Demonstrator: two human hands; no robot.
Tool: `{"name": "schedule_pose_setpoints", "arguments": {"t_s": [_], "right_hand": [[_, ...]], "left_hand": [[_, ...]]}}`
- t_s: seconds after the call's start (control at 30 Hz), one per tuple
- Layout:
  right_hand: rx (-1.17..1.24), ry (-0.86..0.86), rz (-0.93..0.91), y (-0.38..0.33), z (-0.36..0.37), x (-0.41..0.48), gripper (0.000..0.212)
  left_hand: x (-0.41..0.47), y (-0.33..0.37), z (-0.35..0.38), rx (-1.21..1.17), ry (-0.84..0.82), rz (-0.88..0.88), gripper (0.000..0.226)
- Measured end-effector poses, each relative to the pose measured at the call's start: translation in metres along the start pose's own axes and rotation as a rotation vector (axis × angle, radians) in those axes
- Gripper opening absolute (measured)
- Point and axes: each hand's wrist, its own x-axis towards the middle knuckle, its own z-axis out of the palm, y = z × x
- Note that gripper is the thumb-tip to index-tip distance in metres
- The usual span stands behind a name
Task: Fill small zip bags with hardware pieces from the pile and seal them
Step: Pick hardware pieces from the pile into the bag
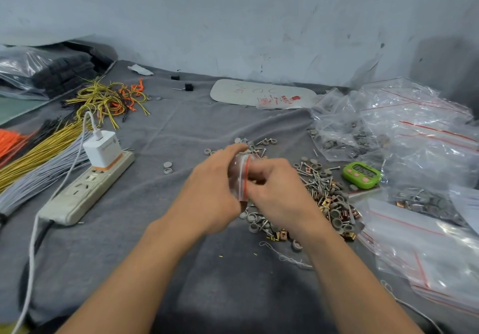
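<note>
A small clear zip bag (pixel 239 175) with a red zip strip is held upright between both hands above the grey cloth. My left hand (pixel 215 191) grips its left side, thumb and fingers wrapped round it. My right hand (pixel 277 191) pinches the bag's right edge at the red strip. What is inside the bag is blurred. The hardware pile (pixel 326 196) of screws, grey round caps and brass clips lies just right of and under my right hand.
A white power strip (pixel 85 191) with a charger (pixel 102 149) lies at left, beside bundles of yellow, grey and orange wires (pixel 44 149). A green timer (pixel 361 174) and heaps of clear zip bags (pixel 414 131) fill the right. A white card (pixel 259 92) lies by the wall.
</note>
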Motion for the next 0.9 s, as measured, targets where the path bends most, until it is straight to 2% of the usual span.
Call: {"name": "schedule_pose_setpoints", "arguments": {"t_s": [0.07, 0.13, 0.2, 0.23, 0.3, 0.43, 0.53, 0.63, 0.7, 0.77, 0.9], "right_hand": [[0.042, -0.042, 0.047, -0.001, 0.000, 0.000, 0.031], [0.186, 0.121, 0.121, 0.000, -0.008, 0.001, 0.033], [0.084, 0.273, 0.188, 0.006, -0.020, 0.001, 0.029], [-0.057, 0.247, 0.214, 0.010, -0.026, 0.000, 0.028], [-0.344, 0.090, 0.256, 0.015, -0.030, -0.005, 0.027], [-0.462, 0.005, 0.312, 0.021, -0.027, -0.015, 0.027], [-0.650, -0.149, 0.366, 0.022, -0.022, -0.017, 0.027], [-0.759, -0.180, 0.302, 0.026, -0.016, -0.021, 0.027], [-0.797, -0.154, 0.249, 0.029, -0.015, -0.023, 0.021], [-0.752, -0.087, 0.271, 0.031, -0.020, -0.024, 0.017], [-0.710, 0.236, 0.303, 0.027, -0.033, -0.023, 0.011]], "left_hand": [[0.000, -0.001, 0.001, -0.021, -0.026, -0.031, 0.083], [0.002, -0.003, 0.000, -0.049, -0.010, -0.053, 0.079], [0.003, -0.007, -0.003, -0.107, 0.029, -0.094, 0.077], [0.004, -0.009, -0.005, -0.144, 0.048, -0.118, 0.077], [0.005, -0.014, -0.008, -0.200, 0.063, -0.150, 0.076], [0.007, -0.018, -0.013, -0.238, 0.093, -0.177, 0.073], [0.007, -0.015, -0.016, -0.244, 0.115, -0.173, 0.077], [0.008, -0.012, -0.017, -0.197, 0.108, -0.159, 0.082], [0.006, -0.009, -0.016, -0.177, 0.080, -0.167, 0.089], [0.004, -0.006, -0.013, -0.171, 0.035, -0.173, 0.098], [0.001, 0.002, -0.005, -0.094, -0.040, -0.142, 0.111]]}}
